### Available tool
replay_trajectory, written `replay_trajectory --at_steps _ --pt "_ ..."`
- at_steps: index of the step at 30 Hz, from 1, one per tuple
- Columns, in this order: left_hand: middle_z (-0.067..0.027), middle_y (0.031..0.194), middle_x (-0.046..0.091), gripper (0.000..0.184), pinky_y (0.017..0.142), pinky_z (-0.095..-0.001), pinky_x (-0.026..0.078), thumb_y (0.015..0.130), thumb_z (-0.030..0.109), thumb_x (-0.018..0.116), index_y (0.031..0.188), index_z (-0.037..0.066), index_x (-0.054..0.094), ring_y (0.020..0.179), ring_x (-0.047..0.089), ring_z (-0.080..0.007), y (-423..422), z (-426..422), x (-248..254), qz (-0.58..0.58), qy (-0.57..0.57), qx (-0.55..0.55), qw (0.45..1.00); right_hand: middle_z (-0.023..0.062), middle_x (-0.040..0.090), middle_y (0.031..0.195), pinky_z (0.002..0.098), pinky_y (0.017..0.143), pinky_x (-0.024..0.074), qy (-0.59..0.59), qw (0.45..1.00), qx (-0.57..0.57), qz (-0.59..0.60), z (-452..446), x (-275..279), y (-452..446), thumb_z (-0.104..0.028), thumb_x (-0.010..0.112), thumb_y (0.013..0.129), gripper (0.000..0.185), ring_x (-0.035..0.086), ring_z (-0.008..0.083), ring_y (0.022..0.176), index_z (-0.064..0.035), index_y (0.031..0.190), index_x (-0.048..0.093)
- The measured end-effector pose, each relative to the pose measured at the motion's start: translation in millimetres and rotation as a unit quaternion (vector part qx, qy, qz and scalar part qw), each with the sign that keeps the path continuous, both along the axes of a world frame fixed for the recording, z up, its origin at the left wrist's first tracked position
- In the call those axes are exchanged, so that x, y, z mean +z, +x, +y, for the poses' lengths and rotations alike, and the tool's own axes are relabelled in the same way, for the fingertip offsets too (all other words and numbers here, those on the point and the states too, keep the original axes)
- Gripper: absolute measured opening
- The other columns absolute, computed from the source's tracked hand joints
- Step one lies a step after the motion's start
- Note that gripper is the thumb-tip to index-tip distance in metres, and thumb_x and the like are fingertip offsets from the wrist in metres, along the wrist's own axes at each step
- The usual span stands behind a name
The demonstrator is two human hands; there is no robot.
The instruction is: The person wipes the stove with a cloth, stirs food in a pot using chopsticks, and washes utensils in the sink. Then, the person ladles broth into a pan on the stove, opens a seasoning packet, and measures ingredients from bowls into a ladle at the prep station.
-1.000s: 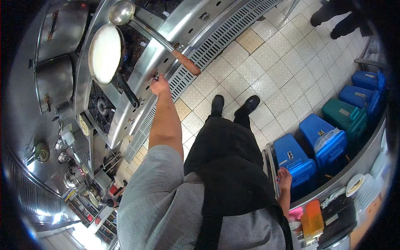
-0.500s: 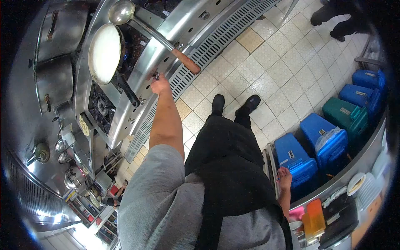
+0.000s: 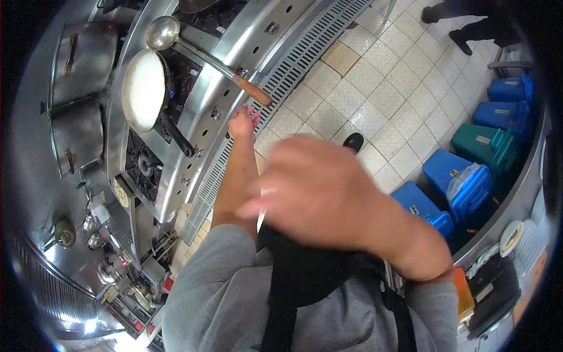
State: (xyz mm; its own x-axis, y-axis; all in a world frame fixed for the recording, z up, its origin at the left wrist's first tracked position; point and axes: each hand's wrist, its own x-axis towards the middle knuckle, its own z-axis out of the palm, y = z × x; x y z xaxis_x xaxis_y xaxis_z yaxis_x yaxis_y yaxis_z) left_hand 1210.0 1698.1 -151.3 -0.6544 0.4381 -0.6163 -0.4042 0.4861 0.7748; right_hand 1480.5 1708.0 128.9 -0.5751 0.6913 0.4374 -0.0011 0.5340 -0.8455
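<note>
My left hand (image 3: 243, 122) is by the stove's front panel, its fingers apart and holding nothing. A control knob (image 3: 216, 114) sits just beside it. Close above hangs the wooden handle of a ladle (image 3: 162, 33), whose bowl rests at the frying pan's upper edge. The frying pan (image 3: 145, 91) stands on a burner with a white layer inside, its black handle pointing toward the stove front. My right hand (image 3: 308, 188) is raised close to the camera in front of my apron. It is smeared by motion, and whether its curled fingers hold anything is unclear.
Along the right stand several blue bins (image 3: 457, 176) and a green bin (image 3: 482, 144). A floor grate (image 3: 296, 70) runs beside the stove. Another person's legs (image 3: 463, 26) are at the upper right. Steel lidded units (image 3: 82, 61) line the back left.
My left hand has come off the stove knob and its fingers have spread. My right hand has swung up from beside the bins to in front of my body. The other person's legs have shifted.
</note>
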Motion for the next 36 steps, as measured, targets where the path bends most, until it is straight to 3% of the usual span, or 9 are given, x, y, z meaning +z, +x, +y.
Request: replay_trajectory --at_steps 3,7,10,13,15,22,27,31,36 --pt "-0.0135 0.097 0.062 0.03 0.06 -0.0304 0.053 0.093 0.02 0.048 0.114 -0.001 0.047 0.071 0.063 -0.0224 1 6 4 -0.033 0.043 -0.045 0.998 0.0078 0.054 0.078 0.0361 0.063 0.0445 -0.041 0.985 0.137 0.093 -13 71 -45 -0.028 0.056 0.074 0.022 0.055 0.022 0.074 -0.0057 0.076 0.055" --pt "-0.0126 0.1 0.062 0.03 0.066 -0.0318 0.053 0.093 0.02 0.046 0.116 0.0 0.047 0.075 0.062 -0.0224 -2 13 18 -0.069 0.109 -0.07 0.989 0.0064 0.056 0.06 0.0266 0.042 0.0513 -0.005 0.96 0.228 0.161 0 107 -37 -0.015 0.067 0.072 0.02 0.058 0.0154 0.051 0.0018 0.066 0.058" --pt "-0.0125 0.1 0.061 0.033 0.066 -0.0322 0.052 0.093 0.022 0.046 0.118 0.001 0.046 0.075 0.061 -0.0218 -3 21 27 -0.087 0.129 -0.064 0.986 0.003 0.062 0.08 0.0243 0.058 0.05 0.003 0.972 0.111 0.209 -26 102 -48 -0.022 0.061 0.08 0.017 0.059 0.0106 0.071 -0.0059 0.078 0.056" --pt "-0.013 0.101 0.061 0.034 0.069 -0.0338 0.051 0.093 0.029 0.046 0.113 0.001 0.048 0.08 0.061 -0.0228 -4 28 29 -0.131 0.157 -0.068 0.977 -0.0009 0.05 0.054 0.0224 0.04 0.0423 0.142 0.969 -0.006 0.201 -37 96 -55 -0.011 0.065 0.06 0.017 0.052 0.0083 0.054 -0.006 0.052 0.051" --pt "-0.0144 0.097 0.061 0.038 0.076 -0.0407 0.05 0.094 0.039 0.041 0.109 0.004 0.047 0.087 0.06 -0.0276 -7 35 22 -0.194 0.18 -0.043 0.963 0.0041 0.05 0.07 0.0276 0.049 0.0415 0.075 0.972 0.18 0.131 -29 81 -33 -0.02 0.058 0.074 0.016 0.05 0.0156 0.056 -0.0048 0.071 0.055" --pt "-0.0146 0.094 0.055 0.048 0.081 -0.0445 0.045 0.094 0.051 0.033 0.103 0.005 0.047 0.083 0.054 -0.0299 15 60 79 -0.326 0.3 -0.069 0.894 0.0059 0.052 0.065 0.033 0.051 0.0452 -0.001 0.986 -0.088 -0.141 -30 -37 26 -0.019 0.071 0.074 0.022 0.053 0.0251 0.058 -0.0071 0.065 0.055" --pt "0.0029 0.059 0.04 0.026 0.046 -0.0271 0.038 0.093 0.036 0.049 0.092 0.01 0.047 0.05 0.041 -0.0102 7 74 108 -0.242 0.263 -0.028 0.934 0.0168 0.059 0.073 0.04 0.064 0.0466 -0.218 0.879 -0.21 -0.369 -94 -137 125 -0.017 0.066 0.079 0.017 0.059 0.0347 0.069 -0.001 0.077 0.062" --pt "0.0032 0.058 0.04 0.023 0.043 -0.0261 0.037 0.094 0.033 0.048 0.089 0.01 0.047 0.047 0.039 -0.0098 -2 60 131 -0.273 0.311 -0.055 0.909 0.0206 0.062 0.08 0.0432 0.066 0.0462 -0.327 0.768 -0.24 -0.496 -157 -178 188 -0.024 0.063 0.081 0.023 0.06 0.0383 0.076 -0.0006 0.079 0.062" --pt "0.0002 0.059 0.042 0.026 0.042 -0.0294 0.043 0.095 0.033 0.046 0.093 0.007 0.047 0.046 0.043 -0.0108 12 8 167 -0.167 0.335 -0.151 0.915 0.0059 0.055 0.061 0.0321 0.047 0.0421 -0.387 0.762 -0.358 -0.377 -278 -289 270 -0.014 0.063 0.083 0.018 0.054 0.0176 0.053 -0.0022 0.073 0.055"
